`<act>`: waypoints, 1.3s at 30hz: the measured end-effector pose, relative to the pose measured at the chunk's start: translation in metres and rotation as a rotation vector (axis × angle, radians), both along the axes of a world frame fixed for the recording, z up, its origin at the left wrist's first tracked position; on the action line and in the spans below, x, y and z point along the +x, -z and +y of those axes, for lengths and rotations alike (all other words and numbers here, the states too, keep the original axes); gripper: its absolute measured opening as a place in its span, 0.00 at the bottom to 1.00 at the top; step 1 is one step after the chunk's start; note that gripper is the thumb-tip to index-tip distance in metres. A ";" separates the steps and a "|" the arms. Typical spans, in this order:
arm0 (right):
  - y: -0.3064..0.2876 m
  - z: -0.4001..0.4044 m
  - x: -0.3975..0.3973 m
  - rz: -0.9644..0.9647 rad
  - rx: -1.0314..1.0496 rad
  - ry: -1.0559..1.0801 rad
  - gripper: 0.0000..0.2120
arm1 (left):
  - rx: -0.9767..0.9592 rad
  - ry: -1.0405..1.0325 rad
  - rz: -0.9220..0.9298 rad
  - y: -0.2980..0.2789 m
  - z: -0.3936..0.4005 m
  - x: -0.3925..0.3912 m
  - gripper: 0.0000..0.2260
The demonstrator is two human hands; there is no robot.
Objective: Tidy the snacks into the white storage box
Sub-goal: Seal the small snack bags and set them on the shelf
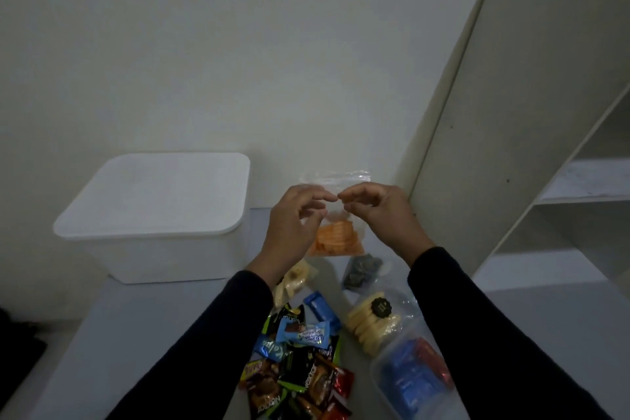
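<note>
Now both hands, left hand [296,215] and right hand [378,211], pinch crinkly clear bag [335,232] of orange chips; lidded smooth white storage box [160,215] beside.

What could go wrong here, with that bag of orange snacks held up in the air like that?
Both hands, left and right, pinch only the top of the clear bag. If that top is not sealed, the orange snacks could spill onto the table.

The white box has its lid on, so a hand must let go to open it, and the bag may slip.

Wrapped snacks lie heaped below the sleeves and could be swept off.
</note>
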State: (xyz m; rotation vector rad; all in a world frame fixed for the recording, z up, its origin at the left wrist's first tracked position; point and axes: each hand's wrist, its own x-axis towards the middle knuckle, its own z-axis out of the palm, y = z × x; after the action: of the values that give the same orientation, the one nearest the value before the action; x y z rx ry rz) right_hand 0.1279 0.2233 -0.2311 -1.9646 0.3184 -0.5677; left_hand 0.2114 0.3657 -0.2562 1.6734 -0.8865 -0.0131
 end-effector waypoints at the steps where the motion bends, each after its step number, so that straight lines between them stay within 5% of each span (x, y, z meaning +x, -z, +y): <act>1: 0.005 -0.004 0.008 0.026 0.013 0.003 0.11 | 0.024 -0.021 0.011 0.006 -0.006 0.008 0.15; 17: 0.151 -0.130 0.165 0.231 0.131 0.032 0.13 | 0.260 -0.259 0.161 0.144 -0.138 0.147 0.13; 29: 0.162 -0.173 0.186 0.403 0.050 -0.024 0.15 | 0.452 -0.237 0.120 0.157 -0.164 0.172 0.16; 39: 0.111 -0.166 0.159 0.822 -0.598 -0.116 0.25 | 0.788 -0.258 0.160 0.102 -0.149 0.151 0.26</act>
State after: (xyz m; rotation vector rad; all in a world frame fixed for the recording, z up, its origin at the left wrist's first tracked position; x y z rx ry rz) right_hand 0.2873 0.0571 -0.3419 -2.7174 0.5767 0.3002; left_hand 0.3626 0.2164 -0.3580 2.4680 -0.5587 -0.3547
